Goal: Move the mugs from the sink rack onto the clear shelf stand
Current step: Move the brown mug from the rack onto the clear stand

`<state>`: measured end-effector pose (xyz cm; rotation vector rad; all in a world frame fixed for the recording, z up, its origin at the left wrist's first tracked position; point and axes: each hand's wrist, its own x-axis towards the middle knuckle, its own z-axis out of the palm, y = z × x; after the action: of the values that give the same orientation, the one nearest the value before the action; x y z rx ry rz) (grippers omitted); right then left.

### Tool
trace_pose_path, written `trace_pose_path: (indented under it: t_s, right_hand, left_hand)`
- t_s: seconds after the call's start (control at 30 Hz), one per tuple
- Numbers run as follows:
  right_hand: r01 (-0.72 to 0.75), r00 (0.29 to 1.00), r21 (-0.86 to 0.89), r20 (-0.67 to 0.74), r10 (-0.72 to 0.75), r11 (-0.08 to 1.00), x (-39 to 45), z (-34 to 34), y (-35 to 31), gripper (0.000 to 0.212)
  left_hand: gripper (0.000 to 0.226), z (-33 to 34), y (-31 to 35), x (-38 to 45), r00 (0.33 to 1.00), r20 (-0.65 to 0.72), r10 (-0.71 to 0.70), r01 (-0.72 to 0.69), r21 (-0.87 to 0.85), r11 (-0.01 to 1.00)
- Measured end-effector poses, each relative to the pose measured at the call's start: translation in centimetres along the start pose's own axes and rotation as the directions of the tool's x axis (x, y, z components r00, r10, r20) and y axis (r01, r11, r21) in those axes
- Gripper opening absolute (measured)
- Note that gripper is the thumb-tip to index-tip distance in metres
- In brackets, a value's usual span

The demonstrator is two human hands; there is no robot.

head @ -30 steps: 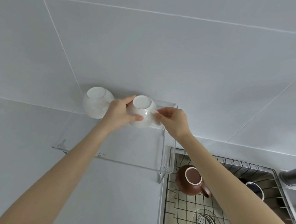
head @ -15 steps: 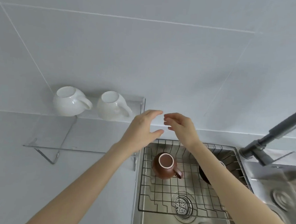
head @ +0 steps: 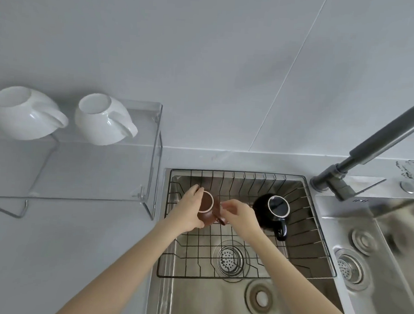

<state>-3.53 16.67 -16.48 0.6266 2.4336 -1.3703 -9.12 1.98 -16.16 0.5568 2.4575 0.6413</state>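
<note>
Two white mugs (head: 26, 114) (head: 104, 120) stand upside down on the clear shelf stand (head: 91, 174) at the left. In the wire sink rack (head: 242, 268) a brown mug (head: 207, 209) sits upside down. My left hand (head: 188, 210) wraps the brown mug's left side. My right hand (head: 239, 213) pinches its handle from the right. A black mug (head: 274, 213) rests upside down in the rack, just right of my right hand, untouched.
The rack sits in a steel sink with a drain strainer (head: 229, 257). A dark grey faucet (head: 371, 147) slants over the right side. A second basin (head: 377, 240) lies to the right. The grey counter (head: 61, 257) spreads below the stand.
Both hands left the second white mug on the stand, moved right and down into the rack, and closed on the brown mug. The camera view swung right toward the sink.
</note>
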Motion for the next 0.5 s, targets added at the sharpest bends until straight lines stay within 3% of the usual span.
trace_pose_path:
  t_s: [0.13,0.5]
  right_hand:
    - [-0.007,1.0,-0.053,0.02,0.008,0.999,1.3,1.4,0.7,0.036]
    - [0.034,0.998,0.027,-0.048,-0.032,0.999,1.1,2.3,2.5,0.014]
  left_hand:
    - [0.1,0.8,-0.7,1.5,1.0,0.004,-0.022,0.022,0.02,1.0]
    - [0.096,1.6,-1.8,2.5,0.999,-0.033,-0.013,0.013,0.013,1.0]
